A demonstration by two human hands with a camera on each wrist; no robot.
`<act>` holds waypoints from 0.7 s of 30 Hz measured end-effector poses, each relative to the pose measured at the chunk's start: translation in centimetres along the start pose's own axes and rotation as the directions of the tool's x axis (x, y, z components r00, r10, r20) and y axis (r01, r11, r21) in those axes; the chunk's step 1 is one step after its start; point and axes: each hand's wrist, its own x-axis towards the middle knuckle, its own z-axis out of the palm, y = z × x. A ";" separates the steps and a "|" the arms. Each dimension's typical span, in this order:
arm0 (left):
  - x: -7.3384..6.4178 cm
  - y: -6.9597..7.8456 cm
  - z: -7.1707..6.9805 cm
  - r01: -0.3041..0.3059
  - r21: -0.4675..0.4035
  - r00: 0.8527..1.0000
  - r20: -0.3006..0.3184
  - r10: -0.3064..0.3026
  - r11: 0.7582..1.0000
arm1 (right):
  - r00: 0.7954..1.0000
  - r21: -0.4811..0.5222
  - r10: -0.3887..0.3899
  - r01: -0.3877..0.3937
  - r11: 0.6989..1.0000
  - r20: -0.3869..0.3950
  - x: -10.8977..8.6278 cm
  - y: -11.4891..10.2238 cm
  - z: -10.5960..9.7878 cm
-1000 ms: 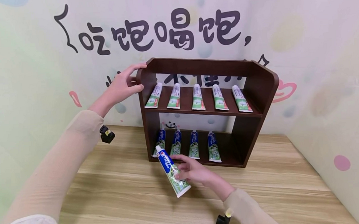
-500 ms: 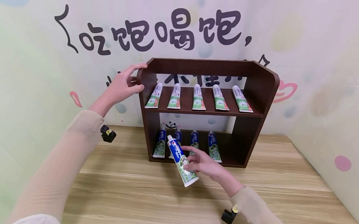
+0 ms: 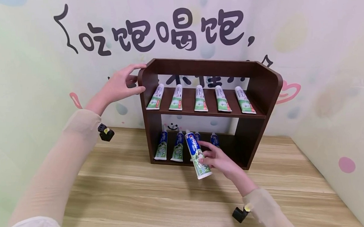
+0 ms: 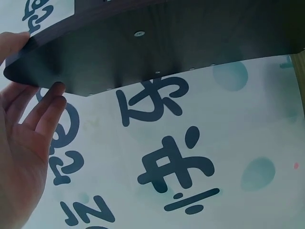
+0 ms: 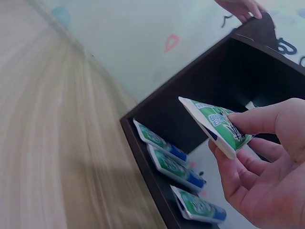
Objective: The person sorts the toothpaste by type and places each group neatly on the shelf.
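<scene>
My right hand (image 3: 224,161) pinches a blue and green toothpaste tube (image 3: 197,156) between thumb and fingers. The tube slants with its cap end up, in front of the lower level of a dark brown shelf rack (image 3: 209,113), and partly covers a like tube behind it. In the right wrist view the tube's flat crimped end (image 5: 207,126) faces the camera. My left hand (image 3: 118,85) grips the upper left side panel of the rack. The left wrist view shows its thumb on one face of the panel (image 4: 143,47) and its fingers by the other.
Several white and green toothpaste tubes (image 3: 200,98) lie in a row on the upper level. Blue and green tubes (image 3: 177,147) lie along the lower level. Under the rack is a wood-grain table (image 3: 136,195), with a printed wall (image 3: 313,72) behind.
My right hand has carried the toothpaste tube rightward and up along the front of the lower level. The left hand stays at the rack's left side, almost unmoved.
</scene>
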 end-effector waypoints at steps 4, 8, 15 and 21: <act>0.1 -0.1 -0.1 -0.024 0.006 1.000 -0.001 0.024 1.000 | 0.998 0.026 0.017 -0.016 1.000 -0.056 -0.3 0.4 -1.5; 0.1 -0.2 0.0 -0.035 -0.016 0.999 -0.007 0.034 0.999 | 0.994 0.080 0.028 -0.020 0.997 -0.107 -0.6 0.7 -3.1; 0.1 -0.1 -0.1 -0.046 -0.008 0.999 -0.013 0.045 0.999 | 0.984 0.130 0.035 -0.012 0.991 -0.176 -1.1 1.7 -5.5; 0.1 -0.1 -0.1 -0.039 -0.014 0.999 -0.007 0.039 0.999 | 0.969 0.141 0.035 0.000 0.990 -0.243 -1.8 2.8 -7.0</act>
